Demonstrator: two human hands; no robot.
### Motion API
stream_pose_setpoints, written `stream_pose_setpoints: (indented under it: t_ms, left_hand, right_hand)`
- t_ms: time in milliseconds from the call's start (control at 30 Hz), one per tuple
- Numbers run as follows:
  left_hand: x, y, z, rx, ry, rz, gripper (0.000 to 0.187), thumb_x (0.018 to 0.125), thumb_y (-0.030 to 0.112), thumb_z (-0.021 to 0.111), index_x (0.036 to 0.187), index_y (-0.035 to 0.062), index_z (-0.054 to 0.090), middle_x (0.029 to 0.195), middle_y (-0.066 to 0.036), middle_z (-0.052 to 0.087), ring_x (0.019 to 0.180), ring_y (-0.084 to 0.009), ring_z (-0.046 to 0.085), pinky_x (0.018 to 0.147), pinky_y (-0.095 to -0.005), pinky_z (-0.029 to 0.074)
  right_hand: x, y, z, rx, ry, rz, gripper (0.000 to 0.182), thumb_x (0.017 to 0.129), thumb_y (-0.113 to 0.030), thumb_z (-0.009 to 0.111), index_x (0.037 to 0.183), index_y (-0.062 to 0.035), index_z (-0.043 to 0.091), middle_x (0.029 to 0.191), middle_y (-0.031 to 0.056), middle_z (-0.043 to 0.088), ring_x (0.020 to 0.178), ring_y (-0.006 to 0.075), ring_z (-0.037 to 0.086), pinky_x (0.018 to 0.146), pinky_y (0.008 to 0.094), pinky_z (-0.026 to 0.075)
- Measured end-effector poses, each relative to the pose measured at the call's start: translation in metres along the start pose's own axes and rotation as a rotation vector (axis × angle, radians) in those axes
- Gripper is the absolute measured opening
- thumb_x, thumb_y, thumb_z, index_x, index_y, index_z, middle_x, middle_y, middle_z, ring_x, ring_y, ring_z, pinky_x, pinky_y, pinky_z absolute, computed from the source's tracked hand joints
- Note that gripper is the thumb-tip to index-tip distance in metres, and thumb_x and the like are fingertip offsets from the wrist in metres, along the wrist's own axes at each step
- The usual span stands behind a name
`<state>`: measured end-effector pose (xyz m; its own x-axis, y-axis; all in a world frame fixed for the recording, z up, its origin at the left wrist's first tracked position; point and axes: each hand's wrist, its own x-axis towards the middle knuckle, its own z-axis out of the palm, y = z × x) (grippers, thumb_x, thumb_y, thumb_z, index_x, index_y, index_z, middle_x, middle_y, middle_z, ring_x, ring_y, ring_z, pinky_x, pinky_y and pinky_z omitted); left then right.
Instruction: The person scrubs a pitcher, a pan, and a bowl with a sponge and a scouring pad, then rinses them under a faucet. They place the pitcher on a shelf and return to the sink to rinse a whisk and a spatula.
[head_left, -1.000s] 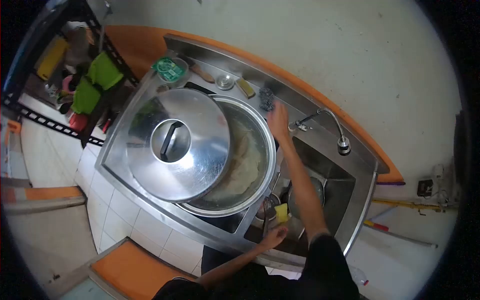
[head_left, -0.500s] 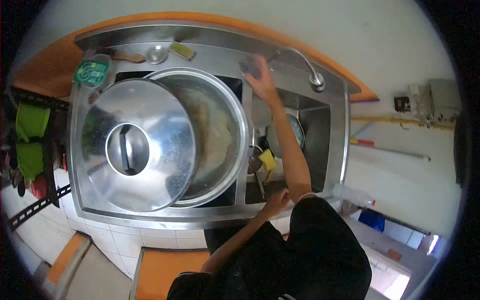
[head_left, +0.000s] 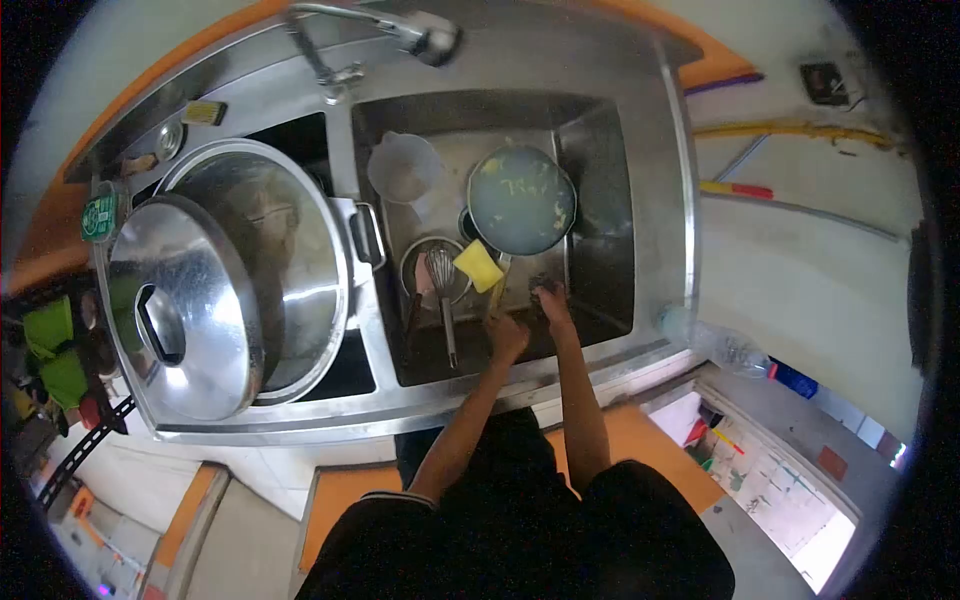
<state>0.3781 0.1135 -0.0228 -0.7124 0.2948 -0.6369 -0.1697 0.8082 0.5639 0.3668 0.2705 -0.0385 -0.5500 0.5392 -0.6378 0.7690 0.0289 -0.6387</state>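
Note:
In the sink [head_left: 600,130] lies a frying pan [head_left: 520,195] with pale food bits stuck on its grey surface. My left hand [head_left: 508,338] is closed around the end of the pan's handle [head_left: 497,295], toward the near side. Just right of it, my right hand [head_left: 553,305] grips a dark scouring pad [head_left: 540,284], low in the sink and apart from the pan's round part. A yellow sponge [head_left: 478,266] rests beside the handle. Further left, a whisk [head_left: 442,275] and a pink-headed spatula [head_left: 423,275] lean in a small round container [head_left: 408,262].
A translucent bowl [head_left: 403,168] sits at the sink's back left. The faucet [head_left: 370,20] is swung leftward, above the counter. Left of the sink stands a large pot [head_left: 335,330], partly covered by a metal lid [head_left: 190,350]. A plastic bottle [head_left: 730,350] lies at right.
My right hand has come down from the back counter into the sink with the scouring pad. My left hand has moved onto the pan's handle. The view has shifted right.

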Motion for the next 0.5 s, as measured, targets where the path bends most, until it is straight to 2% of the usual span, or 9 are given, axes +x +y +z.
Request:
stream_pose_setpoints:
  t_ms: [33,67,133,167,233,300,333,400,500]
  left_hand:
    - [0.011,0.005,-0.017,-0.014,-0.136,-0.155,0.083,0.076,0.029,0.059,0.128,-0.018,0.013,0.117,-0.03,0.037,0.107,-0.041,0.04,0.093,-0.0446,0.033]
    - [0.023,0.001,-0.008,0.009,-0.032,-0.268,0.088,0.076,0.036,0.059,0.128,-0.0184,0.012,0.117,-0.029,0.038,0.107,-0.0411,0.039,0.093,-0.0444,0.033]
    - [0.04,-0.013,0.011,0.062,0.189,-0.471,0.099,0.075,0.049,0.059,0.127,-0.019,0.01,0.118,-0.028,0.038,0.107,-0.0412,0.039,0.093,-0.0441,0.033]
    - [0.053,-0.012,0.011,-0.028,0.242,-0.582,0.103,0.072,0.052,0.061,0.126,-0.0197,0.011,0.117,-0.027,0.039,0.107,-0.0408,0.04,0.093,-0.0443,0.034]
    - [0.077,-0.011,0.004,-0.229,0.365,-0.795,0.11,0.067,0.06,0.063,0.123,-0.021,0.014,0.116,-0.026,0.04,0.108,-0.0399,0.041,0.092,-0.0447,0.035]
    - [0.097,-0.007,0.003,-0.189,0.396,-0.828,0.11,0.063,0.063,0.065,0.121,-0.019,0.018,0.117,-0.025,0.041,0.109,-0.0385,0.043,0.091,-0.0439,0.037]
    - [0.107,-0.009,0.001,-0.171,0.411,-0.842,0.111,0.061,0.064,0.066,0.12,-0.0181,0.021,0.118,-0.025,0.042,0.11,-0.0378,0.044,0.091,-0.0435,0.038]
    - [0.134,-0.029,0.002,-0.337,0.295,-0.727,0.104,0.062,0.062,0.067,0.118,-0.0143,0.025,0.115,-0.023,0.047,0.108,-0.0357,0.049,0.09,-0.0409,0.04]
    - [0.142,-0.027,0.009,-0.215,0.378,-0.556,0.09,0.065,0.057,0.067,0.115,-0.009,0.033,0.103,-0.023,0.057,0.099,-0.0373,0.056,0.085,-0.0402,0.044]
  right_hand:
    - [0.006,0.018,0.013,-0.036,-0.033,0.034,0.072,0.073,-0.036,0.062,0.129,-0.0011,0.034,0.126,0.0217,0.039,0.114,0.0332,0.04,0.098,0.0405,0.03]
    - [0.007,0.033,0.025,-0.071,-0.069,0.07,0.077,0.073,-0.039,0.063,0.132,-0.0007,0.032,0.132,0.0241,0.036,0.12,0.0357,0.037,0.103,0.0415,0.027]
    - [-0.009,0.003,0.029,-0.217,0.0,0.029,0.066,0.073,-0.028,0.063,0.127,-0.0022,0.036,0.116,0.0178,0.047,0.106,0.0291,0.046,0.089,0.0399,0.038]
    - [-0.007,-0.016,0.028,-0.291,0.039,-0.012,0.061,0.073,-0.023,0.062,0.125,-0.003,0.038,0.108,0.0147,0.052,0.099,0.0258,0.05,0.083,0.0391,0.043]
    - [0.001,-0.004,0.018,-0.119,-0.051,-0.02,0.063,0.075,-0.025,0.062,0.127,-0.0064,0.033,0.109,0.0142,0.052,0.098,0.0252,0.05,0.076,0.0398,0.045]
    - [-0.002,-0.006,0.014,0.056,-0.151,0.035,0.063,0.077,-0.027,0.061,0.128,-0.0092,0.03,0.108,0.0136,0.052,0.096,0.0242,0.051,0.069,0.0388,0.047]
    - [-0.022,-0.047,-0.01,0.14,-0.209,0.093,0.062,0.077,-0.027,0.061,0.128,-0.0104,0.03,0.108,0.0132,0.052,0.094,0.0234,0.051,0.065,0.0373,0.047]
    - [-0.023,-0.06,-0.02,0.18,-0.217,0.11,0.061,0.078,-0.027,0.06,0.128,-0.0116,0.029,0.107,0.0127,0.052,0.091,0.0225,0.052,0.059,0.0347,0.048]
    - [-0.009,-0.03,-0.023,0.118,-0.142,0.025,0.059,0.078,-0.026,0.06,0.127,-0.0116,0.03,0.106,0.0126,0.052,0.087,0.0217,0.053,0.053,0.0313,0.047]
